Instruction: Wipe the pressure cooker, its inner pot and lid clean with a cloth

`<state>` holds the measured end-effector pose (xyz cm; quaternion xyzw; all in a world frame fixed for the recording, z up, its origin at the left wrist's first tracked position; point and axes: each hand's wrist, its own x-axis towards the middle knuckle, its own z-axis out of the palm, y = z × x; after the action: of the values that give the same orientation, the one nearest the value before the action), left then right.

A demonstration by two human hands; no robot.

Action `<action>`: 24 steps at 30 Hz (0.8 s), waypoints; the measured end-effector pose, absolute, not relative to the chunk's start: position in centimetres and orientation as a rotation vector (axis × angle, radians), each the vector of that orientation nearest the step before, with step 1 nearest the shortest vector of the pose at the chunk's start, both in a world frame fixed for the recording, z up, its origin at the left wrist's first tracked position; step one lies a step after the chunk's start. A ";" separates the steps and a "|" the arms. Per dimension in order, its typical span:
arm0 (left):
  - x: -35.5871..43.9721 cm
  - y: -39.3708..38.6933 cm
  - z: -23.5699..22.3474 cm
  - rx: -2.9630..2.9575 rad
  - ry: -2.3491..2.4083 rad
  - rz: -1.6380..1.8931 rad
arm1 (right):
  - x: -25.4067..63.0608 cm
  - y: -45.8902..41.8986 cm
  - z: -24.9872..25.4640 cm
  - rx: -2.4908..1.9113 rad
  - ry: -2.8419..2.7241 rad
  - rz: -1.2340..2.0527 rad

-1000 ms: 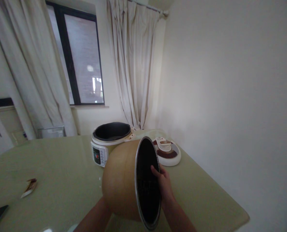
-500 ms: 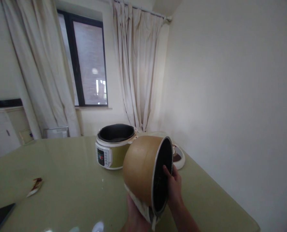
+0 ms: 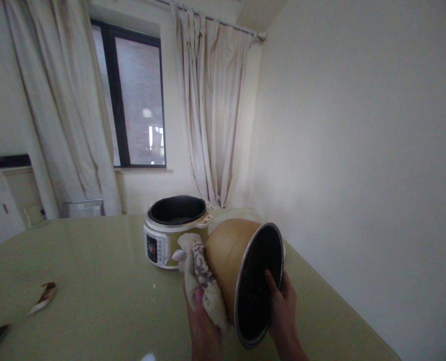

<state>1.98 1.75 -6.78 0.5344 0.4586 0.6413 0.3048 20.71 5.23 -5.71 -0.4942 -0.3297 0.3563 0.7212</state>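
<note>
The left hand [image 3: 204, 323] clutches a cloth [image 3: 193, 268] at the left of the tilted pot [image 3: 228, 250], whose right-facing rim [image 3: 238, 285] is clamped in the right hand's grip [image 3: 283, 308].

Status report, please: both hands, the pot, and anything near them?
Left hand holding cloth against pot. Right hand gripping pot, thumb inside. Pot tilted, mouth sideways. Open cooker close behind.

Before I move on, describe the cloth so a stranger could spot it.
On the green tabletop stands an open cooker with a white control panel. Nearer the camera, to its right, the right hand grips a tan pot tipped sideways. The cloth is bunched in the left hand against the pot's outside: pale and fuzzy with a dark pattern, unlike the smooth pot.
</note>
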 end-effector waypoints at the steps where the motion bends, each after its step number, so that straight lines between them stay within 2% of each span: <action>1: 1.8 1.8 -6.3 1.454 1.232 1.823 | 20.8 5.1 -5.6 -1.100 -0.721 0.778; 4: 1.0 1.7 -3.6 1.732 1.190 2.102 | 21.5 4.8 -5.3 -1.123 -0.732 0.749; 6: 0.1 1.6 -1.3 2.077 1.114 2.137 | 22.0 4.7 -5.1 -1.141 -0.772 0.738; 10: -2.4 2.6 3.4 2.447 0.959 1.800 | 22.8 4.2 -4.9 -1.190 -0.812 0.713; 15: -5.2 6.0 7.1 2.288 0.940 1.356 | 22.9 3.4 -4.5 -1.285 -1.020 0.635; 19: -5.3 6.9 6.6 2.042 0.963 1.416 | 22.9 3.4 -3.9 -1.284 -1.071 0.638; 24: -2.7 4.5 0.9 1.704 0.951 1.753 | 24.5 5.1 -1.8 -1.263 -1.113 0.624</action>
<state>-2.67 4.50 0.93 0.6279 0.3503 0.6459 0.2564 24.48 5.05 -1.78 -0.5501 -0.4846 0.2719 0.6234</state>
